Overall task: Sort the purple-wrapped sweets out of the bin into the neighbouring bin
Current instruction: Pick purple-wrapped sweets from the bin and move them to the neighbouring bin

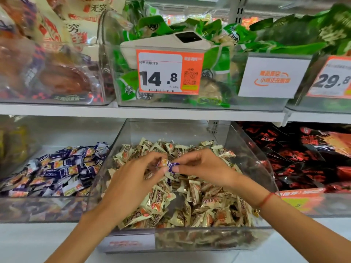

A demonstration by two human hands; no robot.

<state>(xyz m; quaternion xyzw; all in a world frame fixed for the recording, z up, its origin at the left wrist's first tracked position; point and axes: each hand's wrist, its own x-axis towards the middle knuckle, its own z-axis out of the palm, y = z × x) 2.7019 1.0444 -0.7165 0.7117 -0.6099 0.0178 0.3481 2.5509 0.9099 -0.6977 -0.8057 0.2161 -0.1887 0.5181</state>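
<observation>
**Purple sweet held between both hands above the cream-wrapped pile**

A white shelf runs across the view, carrying clear tubs of green packets above, one fronted by an orange price tag reading 14.8. Below it, a clear middle bin is heaped with cream-and-gold wrapped sweets. Just beside it on the left stands the neighbouring bin, filled with purple-and-white wrapped sweets. To the right lie dark red packets.

Both arms reach into the middle bin. The left hand hovers over the pile with fingers curled, its thumb and fingertips pinching one end of a purple-wrapped sweet. The right hand, wearing a red string bracelet at the wrist, pinches the other end of the same sweet between thumb and forefinger. The sweet sits in the air above the centre of the cream pile, between the two hands. A sliver of another purple wrapper shows among the cream ones just below.
</observation>
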